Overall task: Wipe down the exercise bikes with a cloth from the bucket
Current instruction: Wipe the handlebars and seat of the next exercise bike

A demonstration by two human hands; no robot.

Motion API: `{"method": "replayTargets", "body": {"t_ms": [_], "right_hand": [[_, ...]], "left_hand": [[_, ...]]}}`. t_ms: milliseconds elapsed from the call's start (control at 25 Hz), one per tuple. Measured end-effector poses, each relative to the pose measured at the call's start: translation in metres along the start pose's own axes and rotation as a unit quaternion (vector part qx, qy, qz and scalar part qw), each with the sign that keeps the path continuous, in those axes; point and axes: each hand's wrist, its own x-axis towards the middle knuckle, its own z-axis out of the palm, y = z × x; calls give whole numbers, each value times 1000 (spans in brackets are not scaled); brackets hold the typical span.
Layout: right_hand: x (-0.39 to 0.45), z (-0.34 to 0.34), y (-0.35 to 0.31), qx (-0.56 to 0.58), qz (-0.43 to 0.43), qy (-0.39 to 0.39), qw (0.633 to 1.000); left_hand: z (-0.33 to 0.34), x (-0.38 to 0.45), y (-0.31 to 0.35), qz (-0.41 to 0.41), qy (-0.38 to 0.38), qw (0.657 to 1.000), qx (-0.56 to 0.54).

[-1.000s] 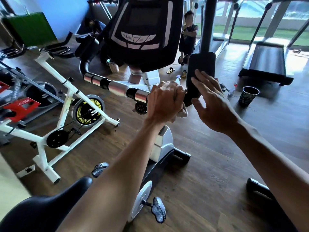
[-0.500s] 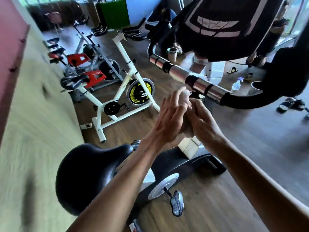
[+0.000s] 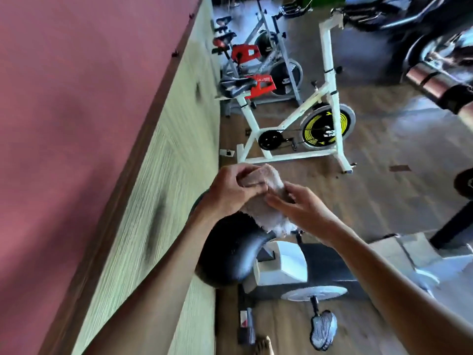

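Cloth [image 3: 266, 201] held between both hands, above saddle [image 3: 230, 257]. Wall [image 3: 102, 149] at left. Spin bike [image 3: 302, 124] beyond; pedal [image 3: 323, 329] near right.

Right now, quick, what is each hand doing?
Left hand: closed grip on the upper part of the cloth.
Right hand: fingers curled around the same cloth, holding it too.

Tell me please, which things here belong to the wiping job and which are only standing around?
Part of the job:
- cloth, held by left hand and right hand
- black saddle below the hands
- white bike with yellow flywheel
- red-trimmed bikes

Standing around:
- panelled wall
- wooden floor
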Motion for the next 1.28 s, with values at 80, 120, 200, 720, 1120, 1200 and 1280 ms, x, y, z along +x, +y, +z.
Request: {"method": "replayTargets", "body": {"t_ms": [80,120,200,720,1120,1200,1280], "right_hand": [[17,11,6,-40,-34,41,998],[25,16,4,-39,-54,45,997],[42,19,0,-18,-73,26,997],[63,114,58,-382,11,-45,923],[125,121,66,-397,36,-124,909],[147,147,65,-420,21,-89,903],[173,163,59,-458,-54,-118,879]], "left_hand": [[-13,0,-12,-7,7,1000,5],[-19,2,-17,-17,12,1000,11],[-30,10,-27,-53,23,998,22],[13,-23,-162,-200,284,923,168],[23,-22,-169,-206,333,920,24],[24,-20,-170,-219,329,918,27],[26,-19,-170,-227,324,918,35]]}}
